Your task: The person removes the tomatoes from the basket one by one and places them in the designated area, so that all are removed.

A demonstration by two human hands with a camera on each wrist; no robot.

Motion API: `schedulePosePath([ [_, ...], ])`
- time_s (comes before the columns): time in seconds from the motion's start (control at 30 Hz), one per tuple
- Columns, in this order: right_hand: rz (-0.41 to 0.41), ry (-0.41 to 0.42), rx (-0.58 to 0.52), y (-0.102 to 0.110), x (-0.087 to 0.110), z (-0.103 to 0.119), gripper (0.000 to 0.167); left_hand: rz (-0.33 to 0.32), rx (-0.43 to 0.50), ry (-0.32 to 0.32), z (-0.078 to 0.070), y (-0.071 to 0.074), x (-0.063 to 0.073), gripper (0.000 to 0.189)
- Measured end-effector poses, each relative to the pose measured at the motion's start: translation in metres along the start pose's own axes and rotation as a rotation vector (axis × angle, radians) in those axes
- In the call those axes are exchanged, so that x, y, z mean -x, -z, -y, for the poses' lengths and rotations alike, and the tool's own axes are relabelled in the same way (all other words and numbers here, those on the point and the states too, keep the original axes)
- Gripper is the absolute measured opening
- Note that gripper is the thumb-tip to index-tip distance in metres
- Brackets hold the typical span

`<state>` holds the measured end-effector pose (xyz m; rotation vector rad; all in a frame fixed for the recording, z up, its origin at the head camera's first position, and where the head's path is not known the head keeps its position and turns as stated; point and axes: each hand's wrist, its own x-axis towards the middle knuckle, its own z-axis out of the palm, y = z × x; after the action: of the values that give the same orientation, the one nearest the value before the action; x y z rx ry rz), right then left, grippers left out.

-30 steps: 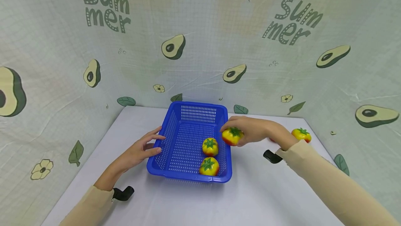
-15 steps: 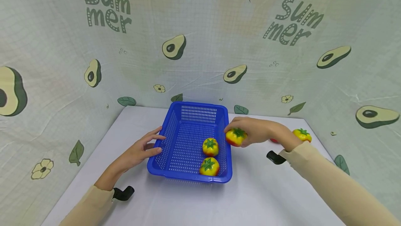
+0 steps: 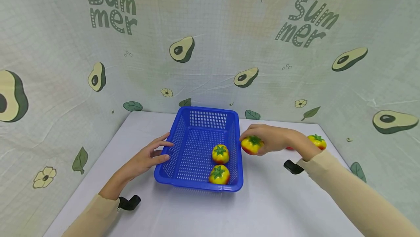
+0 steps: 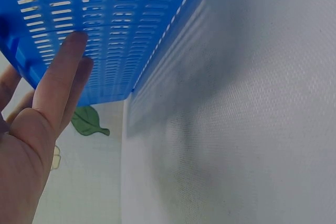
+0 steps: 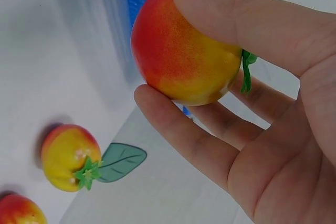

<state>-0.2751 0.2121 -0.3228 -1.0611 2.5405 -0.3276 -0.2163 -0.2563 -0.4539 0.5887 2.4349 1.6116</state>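
A blue plastic basket (image 3: 200,185) stands on the table, two yellow-and-red tomatoes with green leafy tops inside, one tomato (image 3: 220,154) behind the other (image 3: 219,174). At the basket's left side is my left hand (image 3: 144,159), its fingers extended against the wall and rim; it holds nothing. Just outside the right wall, my right hand (image 3: 270,137) grips another tomato (image 3: 252,144) between thumb and fingers. In the right wrist view this tomato (image 5: 178,45) is red on one side and yellow on the other, its green top partly hidden by the hand.
On the table's right side lies a further tomato (image 3: 317,142). Behind my right forearm, a red piece of another (image 3: 289,148) peeks out; the right wrist view shows it as a tomato (image 5: 21,211) cut by the frame edge. A printed cloth (image 3: 210,22) hangs behind the white table (image 3: 197,215).
My right hand has moved a little to the right, away from the basket's right rim, with the tomato still in its grip. The left hand and the basket stay where they were.
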Motion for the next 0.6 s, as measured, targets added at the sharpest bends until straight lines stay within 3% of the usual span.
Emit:
schedulePosePath([
  [0.3,0.008,-0.060,-0.032,-0.005,0.005,-0.011,0.064,-0.003,0.011,-0.004,0.001,0.001,0.000,0.049],
  [0.6,-0.001,-0.059,-0.023,-0.013,0.011,-0.027,0.065,-0.003,0.014,-0.004,-0.001,0.000,0.001,0.049],
])
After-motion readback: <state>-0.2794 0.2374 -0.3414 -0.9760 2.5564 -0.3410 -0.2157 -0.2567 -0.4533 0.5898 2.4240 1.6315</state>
